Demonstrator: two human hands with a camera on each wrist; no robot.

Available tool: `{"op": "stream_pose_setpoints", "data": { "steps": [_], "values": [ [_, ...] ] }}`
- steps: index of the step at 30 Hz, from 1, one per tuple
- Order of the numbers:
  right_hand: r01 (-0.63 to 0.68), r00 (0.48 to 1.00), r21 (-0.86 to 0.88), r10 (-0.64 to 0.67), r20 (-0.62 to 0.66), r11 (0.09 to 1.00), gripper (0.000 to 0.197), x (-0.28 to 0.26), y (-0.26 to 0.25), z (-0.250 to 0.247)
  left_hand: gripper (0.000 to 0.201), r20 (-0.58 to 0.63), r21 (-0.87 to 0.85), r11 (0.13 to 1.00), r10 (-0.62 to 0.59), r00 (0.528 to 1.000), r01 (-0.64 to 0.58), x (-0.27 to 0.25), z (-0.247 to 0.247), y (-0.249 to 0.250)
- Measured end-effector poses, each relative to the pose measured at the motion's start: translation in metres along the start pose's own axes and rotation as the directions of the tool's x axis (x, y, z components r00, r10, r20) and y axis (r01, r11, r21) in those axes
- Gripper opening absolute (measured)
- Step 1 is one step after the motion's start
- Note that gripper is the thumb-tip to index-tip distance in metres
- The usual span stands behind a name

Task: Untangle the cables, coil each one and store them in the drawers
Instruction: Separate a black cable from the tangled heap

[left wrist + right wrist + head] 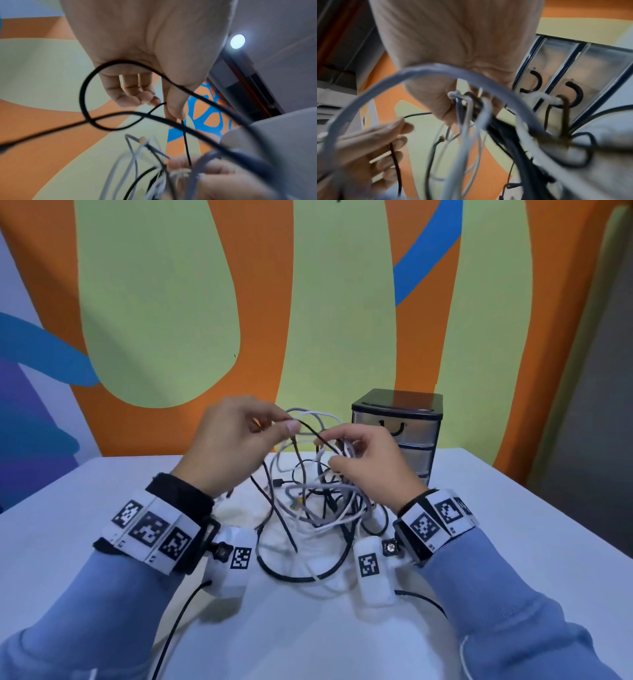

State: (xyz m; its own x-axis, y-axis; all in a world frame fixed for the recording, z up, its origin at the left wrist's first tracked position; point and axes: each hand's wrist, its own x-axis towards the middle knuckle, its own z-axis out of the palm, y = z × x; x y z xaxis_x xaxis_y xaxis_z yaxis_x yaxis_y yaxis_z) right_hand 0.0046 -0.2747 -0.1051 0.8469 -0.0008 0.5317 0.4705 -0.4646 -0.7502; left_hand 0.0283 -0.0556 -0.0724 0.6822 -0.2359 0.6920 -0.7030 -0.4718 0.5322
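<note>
Above the white table [513, 542], the left hand [233, 446] pinches a thin black cable [310, 430]; the right hand [370, 463] grips the cable tangle [322, 501]. Drawer unit [404, 436] stands at two o'clock.

glossy translucent plastic drawers [412, 433], matt table [513, 525]

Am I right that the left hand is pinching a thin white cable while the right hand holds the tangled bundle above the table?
Not quite: the cable pinched by the left hand is black, as the head view shows. The right hand does hold the tangled bundle above the table.
</note>
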Motion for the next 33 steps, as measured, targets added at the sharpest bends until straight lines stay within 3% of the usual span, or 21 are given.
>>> {"op": "stream_pose_setpoints", "data": {
  "steps": [4,10,13,19,21,25,27,30,33],
  "values": [
    [-0.061,0.993,-0.028,0.057,-0.105,0.998,0.021,0.002,0.002,0.003,0.006,-0.189,-0.184,0.983,-0.026,0.982,-0.009,0.003,-0.004,0.006],
    [-0.071,0.997,0.177,0.071,0.004,0.982,0.061,-0.001,-0.015,-0.002,0.011,-0.313,-0.314,0.946,-0.182,0.932,0.079,0.007,-0.004,0.000],
    [-0.043,0.998,0.203,0.049,-0.027,0.978,0.063,-0.002,-0.015,0.000,0.013,-0.420,-0.353,0.929,-0.261,0.869,0.109,0.010,-0.008,-0.005],
    [-0.084,0.974,-0.036,0.074,-0.213,0.996,0.041,0.001,-0.001,-0.002,0.012,-0.631,-0.379,0.925,-0.278,0.724,0.026,0.011,-0.029,-0.009],
    [-0.128,0.980,-0.180,0.097,-0.174,0.975,0.045,0.004,0.007,-0.002,0.011,-0.658,-0.371,0.929,-0.259,0.707,-0.005,0.010,-0.031,-0.007],
    [-0.081,0.991,-0.308,0.110,0.079,0.948,0.070,0.003,0.008,-0.005,0.014,-0.590,-0.324,0.946,-0.229,0.774,0.032,0.010,-0.031,-0.006],
    [-0.044,0.983,-0.260,0.088,0.160,0.965,0.057,-0.001,0.003,-0.007,0.015,-0.490,-0.301,0.945,-0.268,0.830,0.127,0.011,-0.032,-0.008],
    [-0.052,0.983,-0.215,0.089,0.163,0.975,0.009,-0.003,0.001,-0.005,0.016,-0.355,-0.163,0.958,-0.281,0.892,0.237,0.006,-0.032,-0.009],
    [-0.009,0.994,-0.181,0.029,0.108,0.983,0.023,-0.003,0.003,0.001,0.015,-0.225,0.139,0.938,-0.283,0.932,0.318,0.003,-0.030,-0.009]
  ]
}}
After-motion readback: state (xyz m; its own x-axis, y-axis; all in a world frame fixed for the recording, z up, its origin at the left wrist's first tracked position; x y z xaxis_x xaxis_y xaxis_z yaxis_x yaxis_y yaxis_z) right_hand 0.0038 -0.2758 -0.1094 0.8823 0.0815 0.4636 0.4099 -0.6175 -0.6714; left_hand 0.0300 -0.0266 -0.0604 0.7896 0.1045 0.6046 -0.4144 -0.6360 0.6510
